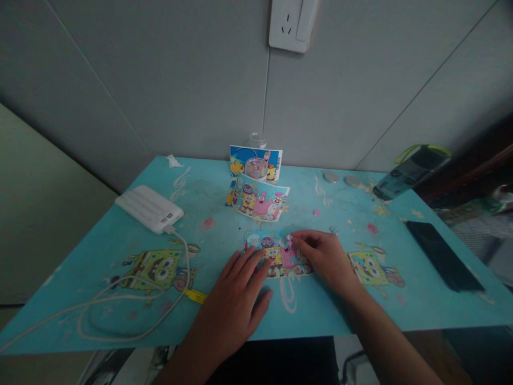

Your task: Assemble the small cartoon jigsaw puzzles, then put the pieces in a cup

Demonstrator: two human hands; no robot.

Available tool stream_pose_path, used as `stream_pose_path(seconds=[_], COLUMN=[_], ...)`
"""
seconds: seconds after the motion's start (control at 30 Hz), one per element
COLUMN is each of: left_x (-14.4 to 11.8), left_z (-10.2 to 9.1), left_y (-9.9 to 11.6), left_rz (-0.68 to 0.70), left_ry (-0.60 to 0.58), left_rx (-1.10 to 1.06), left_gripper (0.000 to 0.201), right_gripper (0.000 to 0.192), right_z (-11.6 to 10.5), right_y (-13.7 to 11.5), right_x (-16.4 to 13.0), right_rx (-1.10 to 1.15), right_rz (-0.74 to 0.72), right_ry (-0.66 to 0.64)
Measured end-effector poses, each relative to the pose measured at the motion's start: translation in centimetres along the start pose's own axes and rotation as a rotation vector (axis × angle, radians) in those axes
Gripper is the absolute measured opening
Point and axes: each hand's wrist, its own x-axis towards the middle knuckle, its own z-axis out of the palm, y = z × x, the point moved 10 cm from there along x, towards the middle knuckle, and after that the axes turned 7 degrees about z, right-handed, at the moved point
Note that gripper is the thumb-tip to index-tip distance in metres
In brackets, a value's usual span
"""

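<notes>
A cartoon picture puzzle lies flat on the table in front of me. My left hand rests palm down with its fingers spread, the fingertips touching the picture's left part. At the upper right of the picture, the thumb and forefinger of my right hand pinch a small puzzle piece. My right fingers cover some of that side. Behind it stands a folded card with what looks like the same cartoon scene. A small loose piece lies just beyond my right hand.
Clear plastic jars stand by a second card near the wall. On the left are a white power bank and its cable. Two round lids, a bottle and a dark flat object lie rightward.
</notes>
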Motion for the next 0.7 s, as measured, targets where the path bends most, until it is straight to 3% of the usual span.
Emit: stream_pose_path(seconds=[0.4,0.57,0.7], left_x=[0.0,-0.1,-0.3], left_z=[0.1,0.1,0.4], left_y=[0.0,0.1,-0.1], left_rz=[-0.007,0.003,0.025], left_ry=[-0.001,0.014,0.018], left_rx=[-0.008,-0.002,0.024], left_gripper=[0.050,0.050,0.052], right_gripper=[0.022,0.023,0.018], right_z=[1.1,0.6,-1.1], right_y=[-0.8,-0.9,-1.3], right_x=[-0.2,-0.6,-2.8], right_rx=[-0.188,-0.101,-0.102], right_rz=[-0.100,-0.086,-0.131], right_ry=[0.077,0.075,0.137])
